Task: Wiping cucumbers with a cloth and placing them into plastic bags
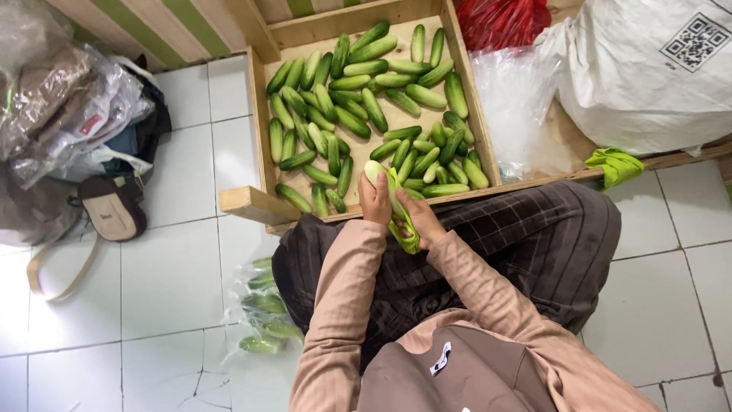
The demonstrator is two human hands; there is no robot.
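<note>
Over the lap, just in front of the wooden crate (255, 122), the left hand (375, 202) is closed round a pale cucumber (375, 171) while the right hand (422, 221) presses a green cloth (404, 229) against its lower part. To wipe it well, I judge, grip firmly and turn it so every side meets the cloth. The fingertips hide under the cloth, and the clear bag of cucumbers (263, 317) by the knee is blurred.

Glossy cucumbers (358, 107), rough wooden crate (255, 99)
</note>
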